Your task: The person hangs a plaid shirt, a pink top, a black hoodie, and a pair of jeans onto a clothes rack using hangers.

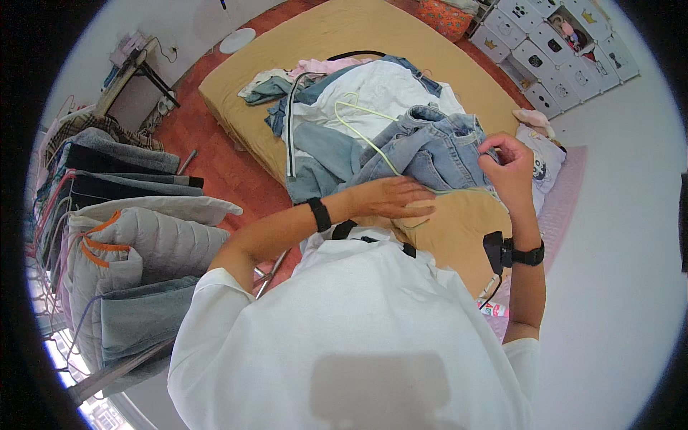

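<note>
A pair of light blue denim jeans (430, 164) lies bunched on the bed before me. My right hand (510, 169) pinches at its right edge, thumb and forefinger together. A pale green wire clothes hanger (371, 142) rests over the denim, hook pointing away from me. Along the hanger's near side, my left hand (392, 198) lies palm down with its fingers stretched to the right; whether it grips the wire underneath is hidden. Beyond the jeans spreads a heap with a white garment (360, 88) and a grey-green garment (328, 145) with a striped band.
The bed (247, 113) has a yellow-brown sheet. Left of me, a drying rack (123, 371) holds folded trousers and a grey quilted jacket (161, 242) on hangers. A white wall (607, 242) stands close on the right. White cube cabinets (559, 54) fill the far right corner.
</note>
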Demonstrator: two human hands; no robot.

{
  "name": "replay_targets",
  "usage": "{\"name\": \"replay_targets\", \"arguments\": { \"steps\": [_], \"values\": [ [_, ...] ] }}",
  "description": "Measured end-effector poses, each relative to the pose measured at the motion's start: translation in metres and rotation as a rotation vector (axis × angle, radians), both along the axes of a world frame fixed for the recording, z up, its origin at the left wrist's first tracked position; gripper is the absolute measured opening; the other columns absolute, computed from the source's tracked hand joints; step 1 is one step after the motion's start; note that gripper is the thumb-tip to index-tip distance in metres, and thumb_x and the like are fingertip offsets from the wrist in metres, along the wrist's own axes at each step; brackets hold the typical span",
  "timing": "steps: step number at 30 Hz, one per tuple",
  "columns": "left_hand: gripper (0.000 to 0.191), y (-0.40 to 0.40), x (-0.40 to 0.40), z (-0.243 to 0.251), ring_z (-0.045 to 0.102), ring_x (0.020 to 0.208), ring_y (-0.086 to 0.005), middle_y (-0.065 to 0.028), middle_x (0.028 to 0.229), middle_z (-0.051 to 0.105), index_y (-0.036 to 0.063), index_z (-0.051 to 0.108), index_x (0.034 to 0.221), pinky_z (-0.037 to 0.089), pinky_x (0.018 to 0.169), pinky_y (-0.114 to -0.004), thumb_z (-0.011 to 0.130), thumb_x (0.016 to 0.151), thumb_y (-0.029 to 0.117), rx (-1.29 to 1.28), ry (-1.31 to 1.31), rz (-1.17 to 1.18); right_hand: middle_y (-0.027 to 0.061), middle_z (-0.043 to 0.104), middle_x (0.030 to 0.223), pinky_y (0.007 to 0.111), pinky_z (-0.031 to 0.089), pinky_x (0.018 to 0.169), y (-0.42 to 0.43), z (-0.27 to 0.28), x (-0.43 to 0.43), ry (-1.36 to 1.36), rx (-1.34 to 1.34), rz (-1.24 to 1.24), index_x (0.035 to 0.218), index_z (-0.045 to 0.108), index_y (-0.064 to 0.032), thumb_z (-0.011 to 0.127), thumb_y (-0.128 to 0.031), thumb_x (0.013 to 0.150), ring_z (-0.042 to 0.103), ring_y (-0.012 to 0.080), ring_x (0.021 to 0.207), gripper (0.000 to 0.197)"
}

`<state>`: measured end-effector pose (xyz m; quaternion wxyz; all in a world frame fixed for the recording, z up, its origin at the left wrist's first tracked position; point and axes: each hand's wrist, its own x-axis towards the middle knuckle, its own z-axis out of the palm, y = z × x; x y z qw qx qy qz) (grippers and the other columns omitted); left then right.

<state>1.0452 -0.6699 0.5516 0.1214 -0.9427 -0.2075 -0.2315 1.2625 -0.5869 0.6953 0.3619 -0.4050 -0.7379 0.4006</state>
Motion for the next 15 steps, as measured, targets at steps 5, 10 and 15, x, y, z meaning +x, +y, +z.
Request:
{"name": "replay_targets", "arguments": {
  "steps": [5, 10, 15],
  "values": [
    [0.038, 0.012, 0.014, 0.008, 0.060, 0.083, -0.0171, -0.0032, 0.089, 0.058, 0.0079, 0.056, 0.108, 0.048, 0.074, -0.034, 0.059, 0.080, 0.033, -0.186, -0.045, 0.124, -0.0047, 0.057, 0.074, 0.016, 0.035, 0.054, -0.002, 0.001, 0.002, 0.007, -0.013, 0.016, 0.078, 0.060, -0.0023, 0.060, 0.004, 0.069, 0.046, 0.0006, 0.061, 0.011],
    [0.024, 0.013, 0.017, 0.000, 0.058, 0.055, -0.0200, -0.0026, 0.062, 0.053, 0.0074, 0.057, 0.084, 0.045, 0.047, -0.034, 0.060, 0.079, 0.031, -0.115, -0.076, 0.056, -0.0048, 0.056, 0.073, 0.017, 0.037, 0.058, -0.001, -0.008, 0.008, -0.001, -0.031, -0.031, 0.077, 0.059, -0.0030, 0.060, 0.004, 0.069, 0.046, 0.0019, 0.063, 0.010],
    [0.022, 0.010, 0.023, -0.011, 0.057, 0.046, -0.0224, -0.0031, 0.056, 0.054, 0.0081, 0.054, 0.069, 0.044, 0.041, -0.034, 0.061, 0.078, 0.026, -0.217, -0.040, -0.028, -0.0036, 0.055, 0.074, 0.018, 0.037, 0.059, 0.008, -0.012, 0.005, -0.019, -0.003, -0.023, 0.076, 0.057, -0.0032, 0.059, 0.004, 0.068, 0.047, 0.0033, 0.065, 0.011]
  ]
}}
